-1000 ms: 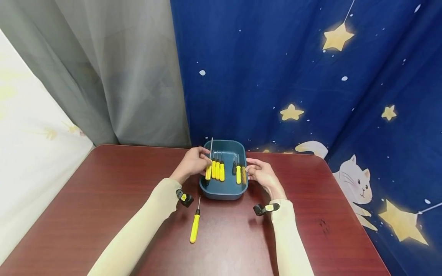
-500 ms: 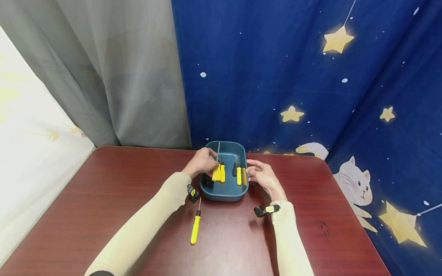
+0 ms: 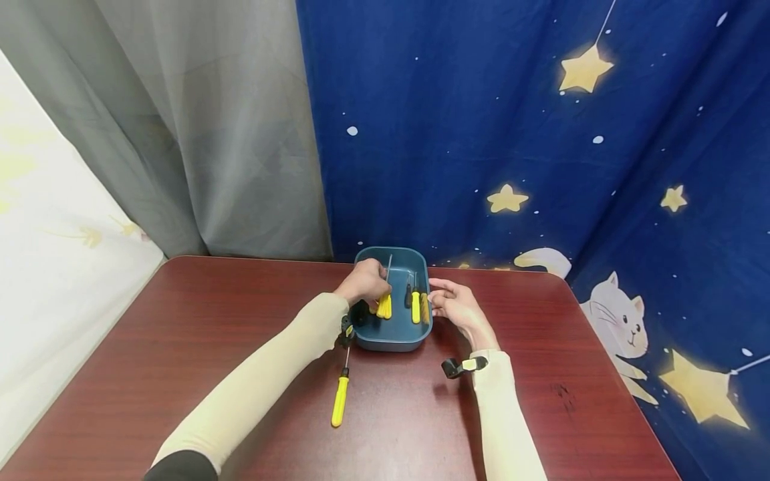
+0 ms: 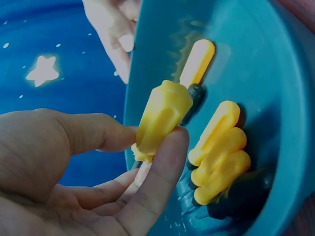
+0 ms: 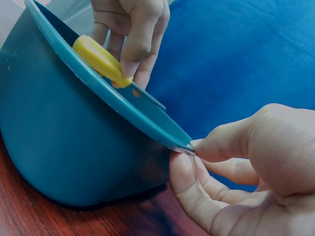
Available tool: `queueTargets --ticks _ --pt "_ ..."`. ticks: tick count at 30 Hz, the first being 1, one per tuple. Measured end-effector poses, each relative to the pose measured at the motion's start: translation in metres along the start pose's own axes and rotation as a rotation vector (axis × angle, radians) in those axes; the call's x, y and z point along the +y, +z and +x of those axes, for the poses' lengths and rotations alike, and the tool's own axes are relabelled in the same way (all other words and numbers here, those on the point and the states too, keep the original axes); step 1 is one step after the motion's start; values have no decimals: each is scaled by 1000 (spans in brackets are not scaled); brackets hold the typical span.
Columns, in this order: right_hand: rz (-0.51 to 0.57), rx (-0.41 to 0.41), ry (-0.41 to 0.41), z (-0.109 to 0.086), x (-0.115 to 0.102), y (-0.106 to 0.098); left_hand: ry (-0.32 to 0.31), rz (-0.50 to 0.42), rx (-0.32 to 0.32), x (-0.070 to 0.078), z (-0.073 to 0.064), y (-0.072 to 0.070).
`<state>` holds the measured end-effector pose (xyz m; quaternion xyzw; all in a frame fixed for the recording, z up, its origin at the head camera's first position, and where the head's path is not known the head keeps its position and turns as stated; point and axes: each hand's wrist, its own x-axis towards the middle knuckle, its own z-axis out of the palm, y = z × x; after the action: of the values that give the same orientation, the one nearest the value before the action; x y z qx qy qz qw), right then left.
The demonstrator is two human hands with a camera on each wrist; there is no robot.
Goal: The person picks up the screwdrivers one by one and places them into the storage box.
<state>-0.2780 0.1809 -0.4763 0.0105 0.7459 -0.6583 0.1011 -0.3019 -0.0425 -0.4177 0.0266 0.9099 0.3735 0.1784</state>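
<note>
In the left wrist view, my left hand (image 3: 368, 280) pinches a screwdriver by its yellow handle (image 4: 165, 115) between thumb and fingers, shaft pointing away. It holds this over the left half of a blue-green plastic bin (image 3: 391, 346). Below lie several yellow-handled screwdrivers (image 4: 221, 152) side by side, with a dark handle (image 4: 246, 191) beside them. On the bin's right side are another yellow-handled screwdriver (image 3: 416, 308) and a small black-handled one (image 3: 408, 296). My right hand (image 3: 458, 308) grips the bin's right rim (image 5: 179, 145) between thumb and fingers.
One more yellow-handled screwdriver (image 3: 339, 401) lies on the reddish-brown table (image 3: 228, 334), in front of the bin and near my left forearm. A blue curtain (image 3: 421, 133) with stars and a grey curtain (image 3: 252, 133) hang behind the table's back edge.
My left hand has moved right, from the bin's left rim to over its inside, carrying the screwdriver along. The right hand has stayed at the right rim.
</note>
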Motion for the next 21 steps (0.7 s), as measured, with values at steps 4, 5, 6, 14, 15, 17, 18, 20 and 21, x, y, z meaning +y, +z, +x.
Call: queueTargets --ticks 4,5,6,14,15,17,18,20,21 --pt "3 -1 -3 0 0 0 9 44 -19 4 5 6" --pt "4 -1 -4 0 0 0 11 50 -24 5 6 7" --pt "6 -2 -4 0 0 0 9 54 -29 6 7 8" --pt "12 -13 -6 1 1 -1 -35 75 -100 15 16 18" --pt "12 -13 -6 1 0 -1 -43 84 -107 17 17 19" --pt "15 -13 -4 0 0 -1 -57 104 -119 20 18 23" --pt "15 -13 -3 0 -1 -1 -68 112 -122 21 19 25" --pt "15 -14 2 -1 -1 -1 -89 115 -130 24 21 28" --pt "14 -15 4 -1 -1 -1 -97 116 -135 26 22 30"
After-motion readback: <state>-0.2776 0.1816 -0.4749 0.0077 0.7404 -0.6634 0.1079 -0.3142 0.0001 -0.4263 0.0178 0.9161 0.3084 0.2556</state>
